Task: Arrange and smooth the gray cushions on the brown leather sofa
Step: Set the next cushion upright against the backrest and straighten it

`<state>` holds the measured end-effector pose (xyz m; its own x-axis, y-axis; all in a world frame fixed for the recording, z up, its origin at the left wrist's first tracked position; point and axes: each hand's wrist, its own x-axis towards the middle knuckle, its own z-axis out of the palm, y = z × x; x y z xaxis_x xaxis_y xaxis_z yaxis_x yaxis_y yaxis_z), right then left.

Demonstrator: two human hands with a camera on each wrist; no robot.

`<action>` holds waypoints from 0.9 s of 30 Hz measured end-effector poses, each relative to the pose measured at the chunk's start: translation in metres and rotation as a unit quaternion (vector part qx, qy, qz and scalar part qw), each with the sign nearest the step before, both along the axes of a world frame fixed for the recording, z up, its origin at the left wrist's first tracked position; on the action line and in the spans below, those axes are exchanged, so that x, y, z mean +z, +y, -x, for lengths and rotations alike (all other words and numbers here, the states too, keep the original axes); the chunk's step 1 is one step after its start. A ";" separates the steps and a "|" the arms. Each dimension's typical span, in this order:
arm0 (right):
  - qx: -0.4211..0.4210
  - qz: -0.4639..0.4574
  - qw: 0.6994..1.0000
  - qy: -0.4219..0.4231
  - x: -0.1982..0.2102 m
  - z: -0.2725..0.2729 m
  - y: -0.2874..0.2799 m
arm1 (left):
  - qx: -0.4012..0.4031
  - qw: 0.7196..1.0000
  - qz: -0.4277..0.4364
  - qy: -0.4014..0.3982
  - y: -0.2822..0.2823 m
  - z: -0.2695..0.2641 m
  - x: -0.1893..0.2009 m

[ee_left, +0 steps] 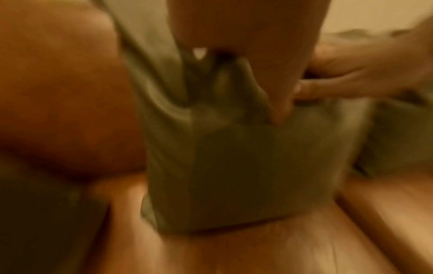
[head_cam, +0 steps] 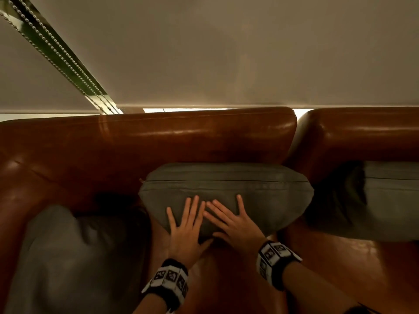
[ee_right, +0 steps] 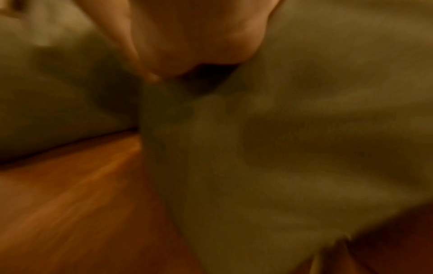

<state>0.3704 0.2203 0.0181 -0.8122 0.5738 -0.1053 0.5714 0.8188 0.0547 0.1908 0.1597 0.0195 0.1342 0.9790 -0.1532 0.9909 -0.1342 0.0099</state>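
Upright against the brown sofa (head_cam: 158,137), the gray cushion (head_cam: 226,189) bulges, seam uppermost.

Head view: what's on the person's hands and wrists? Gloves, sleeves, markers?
Both hands are bare: no gloves or rings on the left hand or right hand. Each wrist carries a black band ringed with white square tiles bearing black marker patterns. No sleeves show on the forearms in view.

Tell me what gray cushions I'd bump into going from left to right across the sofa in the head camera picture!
Slumped gray fabric cushion at the left end → puffy gray fabric cushion in the middle, standing against the brown leather sofa back, both hands pressed flat on it → gray fabric cushion on the right, partly cut off by the picture's edge.
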 end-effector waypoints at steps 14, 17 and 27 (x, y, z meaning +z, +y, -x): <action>-0.418 0.047 0.906 0.043 0.040 -0.108 0.024 | 0.258 0.962 -0.076 -0.035 0.023 0.086 0.048; -0.325 0.031 0.940 0.101 0.053 -0.039 0.044 | 0.084 0.987 -0.117 -0.071 0.064 0.038 0.061; -0.492 0.132 0.854 0.106 0.045 -0.079 0.054 | 0.249 0.965 0.022 -0.075 0.068 0.080 0.053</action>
